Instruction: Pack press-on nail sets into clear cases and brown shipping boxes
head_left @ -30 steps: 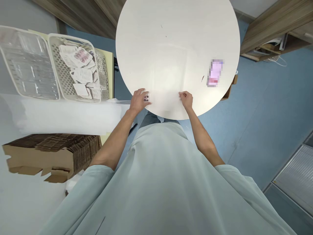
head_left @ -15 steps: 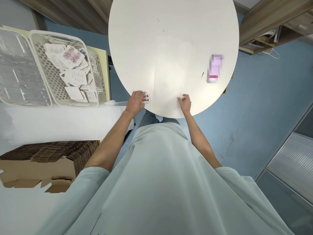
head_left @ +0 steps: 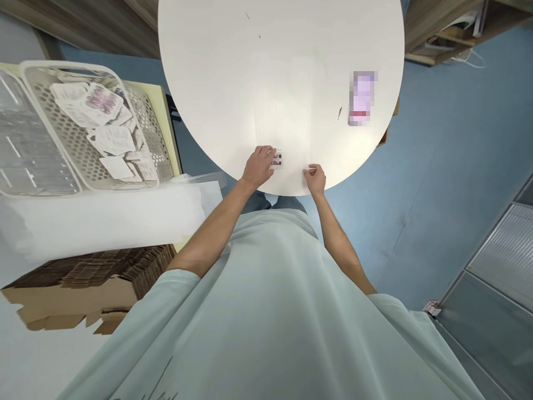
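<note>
Hands sit just apart at the near rim of the round tabletop (head_left: 225, 105). The left hand (head_left: 259, 165) is partly curled, fingertips and thumb closed on the left side of a small clear pack (head_left: 278, 160) with dark pieces in it. The right hand (head_left: 315, 179) is loosely bent, thumb and forefinger slightly parted, with nothing visible in it.

Half a second ago the pack was nearer the tabletop's left rim; the left hand has since slid it inward, towards the right hand. That probably puts it within easy reach of both.

The left fingers cover part of the pack, and its pieces are too small to identify. On the tabletop's right part, a pinkish thing (head_left: 360, 99) is pixelated beyond recognition. Left of the tabletop, a perforated basket (head_left: 152, 133) holds overlapping cards (head_left: 112, 139) with illegible print; clear plastic pieces (head_left: 31, 150) beyond it run out of view. The tabletop's far rim is cut off too.
</note>
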`<state>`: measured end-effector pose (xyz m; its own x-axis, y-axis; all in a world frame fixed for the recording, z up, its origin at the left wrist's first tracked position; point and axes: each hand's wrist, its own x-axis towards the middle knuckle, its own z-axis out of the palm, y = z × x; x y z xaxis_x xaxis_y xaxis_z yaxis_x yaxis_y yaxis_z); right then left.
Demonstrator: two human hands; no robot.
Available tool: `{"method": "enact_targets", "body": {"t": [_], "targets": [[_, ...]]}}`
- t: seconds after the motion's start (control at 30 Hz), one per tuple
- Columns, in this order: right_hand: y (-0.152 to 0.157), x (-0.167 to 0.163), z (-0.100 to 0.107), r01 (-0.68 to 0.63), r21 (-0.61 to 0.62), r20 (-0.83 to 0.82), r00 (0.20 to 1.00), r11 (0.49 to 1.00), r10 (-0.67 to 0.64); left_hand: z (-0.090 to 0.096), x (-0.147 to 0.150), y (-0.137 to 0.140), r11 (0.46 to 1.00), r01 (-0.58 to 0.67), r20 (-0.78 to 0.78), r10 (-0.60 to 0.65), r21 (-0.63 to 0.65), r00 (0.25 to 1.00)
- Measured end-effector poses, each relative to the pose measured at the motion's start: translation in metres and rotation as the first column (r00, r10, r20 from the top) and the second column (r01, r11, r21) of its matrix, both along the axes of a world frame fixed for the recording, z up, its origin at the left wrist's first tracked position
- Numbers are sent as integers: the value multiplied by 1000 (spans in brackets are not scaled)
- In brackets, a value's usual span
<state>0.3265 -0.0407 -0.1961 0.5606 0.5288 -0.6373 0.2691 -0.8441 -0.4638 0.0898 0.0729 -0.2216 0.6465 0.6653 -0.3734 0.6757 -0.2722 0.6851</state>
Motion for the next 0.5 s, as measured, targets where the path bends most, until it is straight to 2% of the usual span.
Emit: {"method": "enact_targets", "body": {"t": [0.13, 0.3, 0.5], "targets": [[-6, 0, 3, 1, 5, -15, 1000, 1000, -1, -11, 3, -4, 1000, -2, -13, 2, -8, 1000], [-8, -4, 12, -30, 36, -46, 998, 999, 32, -12, 1, -7, 1000, -24, -14, 24, -5, 1000], [0, -27, 29, -217, 162, -47, 973, 963, 228, -12, 3, -7, 998, -48, -15, 47, -40, 999]]}}
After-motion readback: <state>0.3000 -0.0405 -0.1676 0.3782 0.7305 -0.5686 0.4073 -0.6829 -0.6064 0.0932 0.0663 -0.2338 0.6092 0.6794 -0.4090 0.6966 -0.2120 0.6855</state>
